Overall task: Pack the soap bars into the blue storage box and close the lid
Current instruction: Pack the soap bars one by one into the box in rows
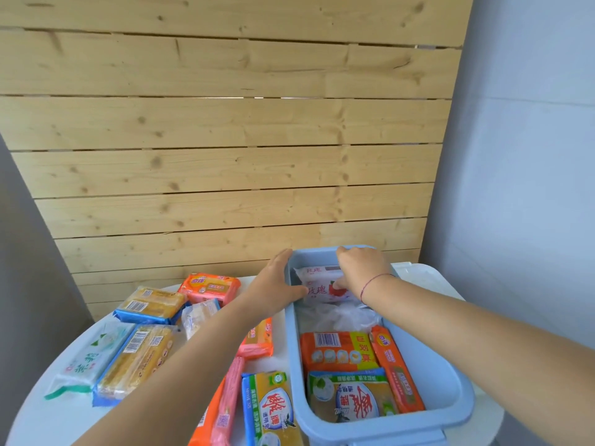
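Note:
The blue storage box (450,387) stands open on the right of the white table. Inside lie an orange soap pack (338,350), a yellow-green soap bar (351,397), a narrow orange bar (397,375) along the right wall and a clear wrapper (338,317). At the far end both hands hold a white-pink rose soap pack (322,289): my left hand (278,281) at its left side by the box wall, my right hand (360,268) on its top and right. On the table left of the box lie several more soap bars, such as a yellow one (138,358).
A white-green soap pack (93,355) lies near the table's left edge. A white lid-like piece (425,278) lies behind the box at the right. A wooden slat wall (225,140) rises right behind the table. The round table's edge (35,391) curves at the left.

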`<state>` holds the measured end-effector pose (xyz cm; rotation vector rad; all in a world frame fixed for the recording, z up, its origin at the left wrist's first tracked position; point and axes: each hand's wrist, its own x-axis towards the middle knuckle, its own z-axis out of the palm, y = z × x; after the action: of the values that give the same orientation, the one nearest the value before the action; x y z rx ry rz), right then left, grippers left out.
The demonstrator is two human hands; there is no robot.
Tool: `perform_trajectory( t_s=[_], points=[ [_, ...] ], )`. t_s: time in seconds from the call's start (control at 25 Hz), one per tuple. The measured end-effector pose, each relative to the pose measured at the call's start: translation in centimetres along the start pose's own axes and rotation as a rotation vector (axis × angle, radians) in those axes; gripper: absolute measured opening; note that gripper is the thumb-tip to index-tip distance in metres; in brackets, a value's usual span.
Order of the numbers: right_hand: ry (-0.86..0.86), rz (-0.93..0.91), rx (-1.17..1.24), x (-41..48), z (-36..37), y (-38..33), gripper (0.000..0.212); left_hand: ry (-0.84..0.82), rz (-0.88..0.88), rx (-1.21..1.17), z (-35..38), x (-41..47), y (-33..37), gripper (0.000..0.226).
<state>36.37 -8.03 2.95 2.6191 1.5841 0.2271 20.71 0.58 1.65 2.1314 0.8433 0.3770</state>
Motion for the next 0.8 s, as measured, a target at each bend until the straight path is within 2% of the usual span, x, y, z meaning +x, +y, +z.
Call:
perform_trajectory(
  t_s=[0.24,0.36,0.44,0.56,0.64,0.8],
  points=[
    [-0.090,0.063,0.279,0.5,0.5,-0.9,0.049,0.001,0.025,-0.064,0.2,-0.8,0.5,0.082],
    [-0.099,0.073,0.257,-0.3,0.2,-1.0,0.061,-0.046,0.021,-0.224,-0.4,-2.2,0.8,0.072],
    [-0.095,0.064,0.160,-1.1,-0.4,-1.1,0.069,0.020,-0.063,-0.275,-1.1,-3.7,-0.8,0.063],
    [0.031,0.040,0.082,-2.3,-1.8,-1.1,0.057,0.220,-0.221,0.154,-1.2,-7.2,-6.0,0.062],
    [0.107,0.015,0.072,-3.2,-2.6,-1.1,0.054,0.186,-0.330,0.392,-0.1,-10.2,-9.1,0.066],
    [0.109,-0.016,0.182,-5.3,-3.4,-1.8,0.051,0.102,-0.434,0.388,2.1,-13.1,-10.9,0.086]
  ],
)
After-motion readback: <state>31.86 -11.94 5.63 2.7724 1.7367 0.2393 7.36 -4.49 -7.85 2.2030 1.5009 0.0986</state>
